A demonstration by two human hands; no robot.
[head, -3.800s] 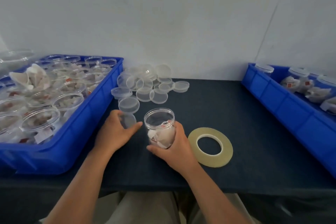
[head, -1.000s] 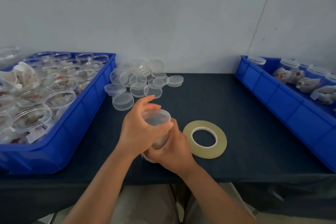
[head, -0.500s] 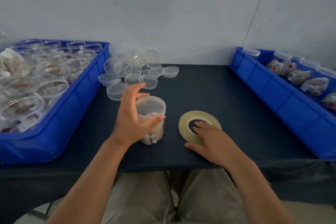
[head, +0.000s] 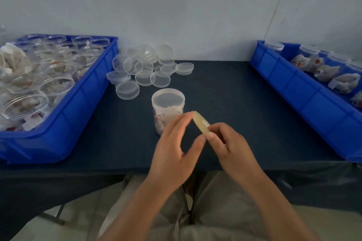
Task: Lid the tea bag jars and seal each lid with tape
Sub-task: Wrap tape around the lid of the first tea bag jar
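Your right hand (head: 229, 146) grip holds the light tape roll (head: 200, 123) edge-on; your left hand (head: 174, 150) grip is loose, holding nothing. Expect thin, sticky tape: pinch its free end only.

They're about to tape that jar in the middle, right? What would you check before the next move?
1. Lid on the jar: ok, it covers the mouth.
2. Lid pressed fully home: cannot tell.
3. Jar upright on the table: ok.
4. Tape roll in hand: ok, the right hand pinches it, edge-on to the camera.
5. Loose tape end found: cannot tell; the left hand reaches to the roll, but it is blurred.
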